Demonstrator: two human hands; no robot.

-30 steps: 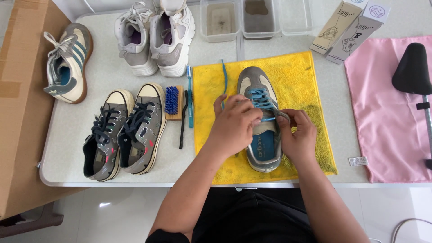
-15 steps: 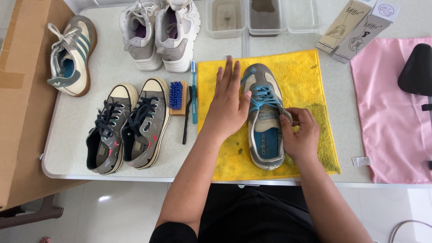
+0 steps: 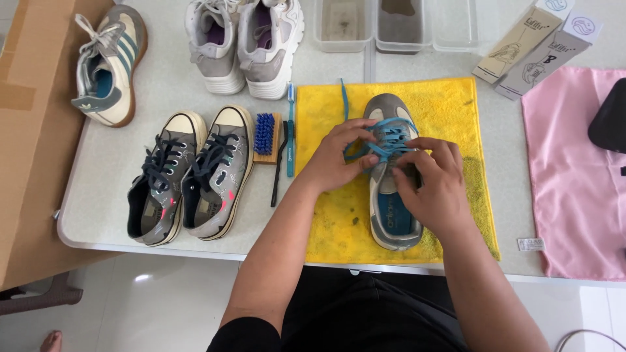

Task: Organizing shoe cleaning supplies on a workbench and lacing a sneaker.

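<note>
Shoe-cleaning workbench, sneaker pairs (image 3: 189,176), brush (image 3: 264,137), yellow towel (image 3: 450,104), rinse tubs (image 3: 372,26)

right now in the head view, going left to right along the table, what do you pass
cardboard box → pair of grey sneakers with black laces → blue-bristled brush → yellow towel → grey shoe with blue laces, both hands on its laces → pink cloth

Both hands' fingers (image 3: 365,151) apparently pinching blue lace (image 3: 385,140) over grey sneaker (image 3: 390,189) on yellow towel (image 3: 450,111).

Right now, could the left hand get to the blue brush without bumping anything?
Probably yes. The left hand is on the laces, and the blue brush lies just left of the yellow towel; only a thin toothbrush lies between.
</note>
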